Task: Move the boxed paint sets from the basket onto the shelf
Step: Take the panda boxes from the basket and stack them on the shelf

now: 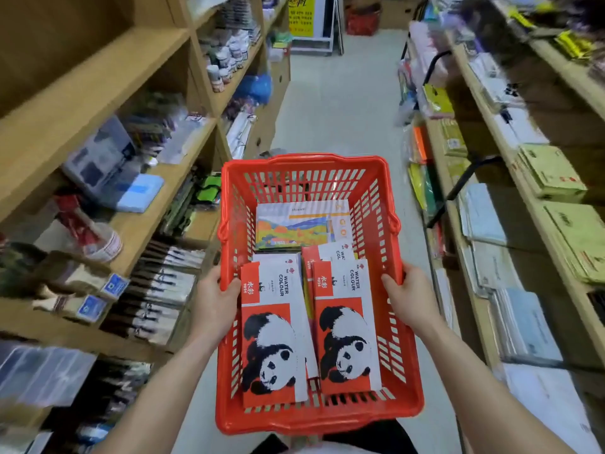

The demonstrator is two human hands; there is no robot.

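Note:
A red plastic basket (pixel 307 167) is held out in front of me over the aisle floor. My left hand (pixel 214 301) grips its left rim and my right hand (pixel 409 298) grips its right rim. Inside lie two stacks of red-and-white watercolour boxes with a panda picture, one at the left (pixel 273 335) and one at the right (pixel 348 326). Behind them, at the far end of the basket, lies a box with a colourful landscape picture (pixel 299 224).
Wooden shelves (pixel 98 83) full of art supplies, brushes and jars line the left side. Shelves (pixel 523 178) with paper pads and packets line the right, with black brackets jutting out. The pale aisle floor (pixel 337 103) runs ahead to a yellow sign.

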